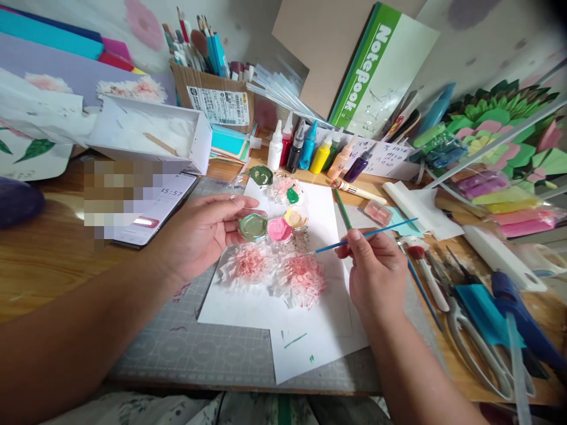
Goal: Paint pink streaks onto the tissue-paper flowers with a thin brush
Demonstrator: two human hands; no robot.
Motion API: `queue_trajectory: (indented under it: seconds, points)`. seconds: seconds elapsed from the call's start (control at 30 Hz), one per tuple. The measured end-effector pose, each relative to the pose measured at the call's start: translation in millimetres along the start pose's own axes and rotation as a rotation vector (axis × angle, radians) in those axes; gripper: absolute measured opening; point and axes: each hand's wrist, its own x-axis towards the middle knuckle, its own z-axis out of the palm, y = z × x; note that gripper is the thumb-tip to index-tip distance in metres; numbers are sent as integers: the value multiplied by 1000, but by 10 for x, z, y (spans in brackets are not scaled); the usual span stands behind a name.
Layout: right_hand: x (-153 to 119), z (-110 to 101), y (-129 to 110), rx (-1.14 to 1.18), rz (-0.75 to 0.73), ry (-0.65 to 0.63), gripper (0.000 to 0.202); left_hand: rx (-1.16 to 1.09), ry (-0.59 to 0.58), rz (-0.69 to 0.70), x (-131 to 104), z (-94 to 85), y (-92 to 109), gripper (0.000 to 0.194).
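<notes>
Palette [254, 239] edge prob. pinched, L grip [206, 227]; brush [332, 246], stick [342, 208] snug, R grip [376, 262]; bare paper [338, 298] nearby.

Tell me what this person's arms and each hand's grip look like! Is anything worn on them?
The bare, tapering left forearm and bare, tapering right forearm show no sleeves, watch or bracelet. The ungloved left grip and ungloved right grip are ordinary hands; I see no rings. Pale patterned cloth shows below.

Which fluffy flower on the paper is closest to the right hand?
The front-right ruffled pink-and-white flower; the left flower and back flower are farther away.
</notes>
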Motion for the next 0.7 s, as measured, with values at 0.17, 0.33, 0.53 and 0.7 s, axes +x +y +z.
queue_trajectory:
  seconds: [0.17, 0.33, 0.53, 0.7]
  points:
    - [-6, 13, -30, -82, -1, -17, 31, 0, 4, 1, -8, 12, 13, 15]
    - [-21, 10, -51, -4, 18, -15, 26, -21, -9, -9, -23, 12, 32, 13]
    - [-29, 25, -56, -108, 36, -44, 30, -28, -5, -12, -20, -12, 33, 13]
    - [-33, 3, -13, 52, 105, 7, 27, -35, -14, -15, -23, -13, 19, 16]
